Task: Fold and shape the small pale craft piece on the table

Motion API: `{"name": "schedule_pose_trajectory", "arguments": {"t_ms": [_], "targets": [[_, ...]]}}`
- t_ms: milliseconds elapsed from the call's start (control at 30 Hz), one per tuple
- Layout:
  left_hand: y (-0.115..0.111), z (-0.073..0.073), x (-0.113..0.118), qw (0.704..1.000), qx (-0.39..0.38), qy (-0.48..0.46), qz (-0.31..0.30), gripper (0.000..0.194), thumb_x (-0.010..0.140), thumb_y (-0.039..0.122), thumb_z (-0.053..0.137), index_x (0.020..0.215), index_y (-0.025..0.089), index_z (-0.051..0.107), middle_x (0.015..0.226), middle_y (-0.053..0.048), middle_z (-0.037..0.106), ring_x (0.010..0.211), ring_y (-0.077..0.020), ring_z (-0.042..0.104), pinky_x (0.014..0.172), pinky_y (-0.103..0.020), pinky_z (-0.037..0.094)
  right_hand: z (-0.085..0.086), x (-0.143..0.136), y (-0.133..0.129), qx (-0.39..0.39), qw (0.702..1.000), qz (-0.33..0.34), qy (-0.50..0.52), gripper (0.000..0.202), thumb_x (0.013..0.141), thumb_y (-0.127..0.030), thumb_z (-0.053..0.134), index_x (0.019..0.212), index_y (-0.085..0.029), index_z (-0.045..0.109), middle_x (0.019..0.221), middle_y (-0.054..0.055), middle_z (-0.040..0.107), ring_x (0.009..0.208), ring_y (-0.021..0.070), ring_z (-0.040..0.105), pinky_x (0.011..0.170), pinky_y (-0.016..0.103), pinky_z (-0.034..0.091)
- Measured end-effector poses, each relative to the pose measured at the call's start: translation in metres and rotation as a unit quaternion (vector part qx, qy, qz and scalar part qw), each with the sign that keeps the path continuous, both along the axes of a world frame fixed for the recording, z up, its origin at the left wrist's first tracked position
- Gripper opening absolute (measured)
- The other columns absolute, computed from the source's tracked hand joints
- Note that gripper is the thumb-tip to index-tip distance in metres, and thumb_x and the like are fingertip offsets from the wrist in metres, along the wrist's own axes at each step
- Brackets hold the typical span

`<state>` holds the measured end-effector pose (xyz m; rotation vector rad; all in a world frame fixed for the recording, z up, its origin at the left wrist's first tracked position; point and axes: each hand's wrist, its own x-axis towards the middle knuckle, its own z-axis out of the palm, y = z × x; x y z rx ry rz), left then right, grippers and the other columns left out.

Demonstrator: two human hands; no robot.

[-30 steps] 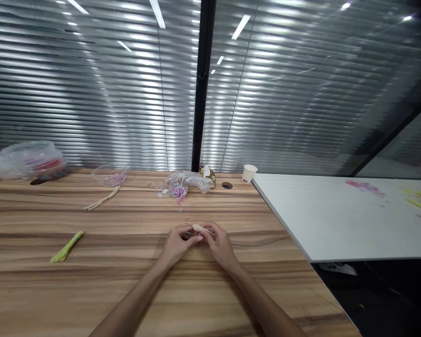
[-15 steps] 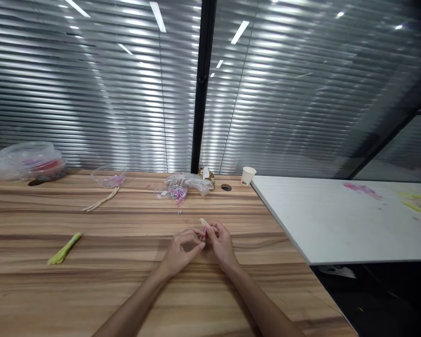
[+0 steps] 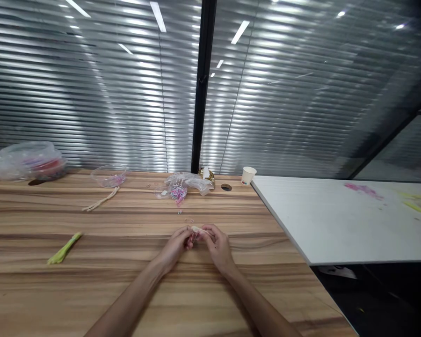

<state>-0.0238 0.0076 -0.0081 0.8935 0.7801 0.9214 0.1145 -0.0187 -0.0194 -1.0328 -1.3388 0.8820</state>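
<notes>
Close together over the wooden table (image 3: 182,295), my two hands meet around a small white strand (image 3: 197,229) with something pinkish beside it. My left hand (image 3: 178,243) has its fingers closed at the strand's left end. Thumb and fingers of my right hand (image 3: 217,245) pinch its right part. Fine details between the fingertips are too small to make out. Just beyond lie a few tiny rings (image 3: 192,220). Farther back, a pile of pink and purple small bands (image 3: 178,193) spills beside a clear plastic bag (image 3: 191,181).
A yellow-green bundle (image 3: 65,248) and a cream strand (image 3: 101,200) lie on the left. Behind are a clear bowl (image 3: 108,177), bagged containers (image 3: 38,161) and a paper cup (image 3: 248,175). A white table (image 3: 333,224) adjoins at right.
My left hand has closed its fingers on the strand. The strand has tipped from upright to nearly level and shifted slightly left, with my right hand following.
</notes>
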Motion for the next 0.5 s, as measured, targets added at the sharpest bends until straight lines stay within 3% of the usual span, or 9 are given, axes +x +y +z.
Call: {"name": "schedule_pose_trajectory", "arguments": {"t_ms": [167, 300, 500], "targets": [[-0.0002, 0.0041, -0.0034, 0.996, -0.072, -0.051, 0.0, 0.019, 0.058, 0.025, 0.074, 0.064, 0.012, 0.061, 0.058, 0.002, 0.052, 0.051, -0.0049, 0.039, 0.049, -0.016, 0.03, 0.0079, 0.0057, -0.0012, 0.083, 0.99, -0.02, -0.117, 0.01, 0.078, -0.026, 0.057, 0.077, -0.018, 0.064, 0.076, 0.005, 0.066, 0.073, 0.0164, 0.061, 0.068, 0.026, 0.047], [-0.0003, 0.0062, -0.0036, 0.994, -0.089, -0.045, 0.032, 0.021, 0.055, 0.024, 0.075, 0.063, 0.012, 0.06, 0.058, 0.003, 0.051, 0.05, -0.0044, 0.04, 0.048, -0.016, 0.031, 0.0097, 0.0081, 0.0014, 0.093, 0.987, 0.004, -0.13, 0.009, 0.077, -0.026, 0.06, 0.076, -0.019, 0.066, 0.075, 0.004, 0.067, 0.072, 0.0156, 0.059, 0.066, 0.025, 0.046], [0.0006, 0.0051, -0.0027, 0.993, 0.049, 0.098, 0.036, 0.032, 0.064, 0.042, 0.068, 0.06, 0.013, 0.055, 0.052, 0.005, 0.043, 0.045, -0.0052, 0.032, 0.042, -0.018, 0.019, 0.0087, 0.011, 0.0028, 0.092, 0.982, 0.037, -0.161, 0.011, 0.079, -0.027, 0.06, 0.078, -0.02, 0.068, 0.076, 0.005, 0.066, 0.073, 0.016, 0.059, 0.067, 0.026, 0.045]]}}
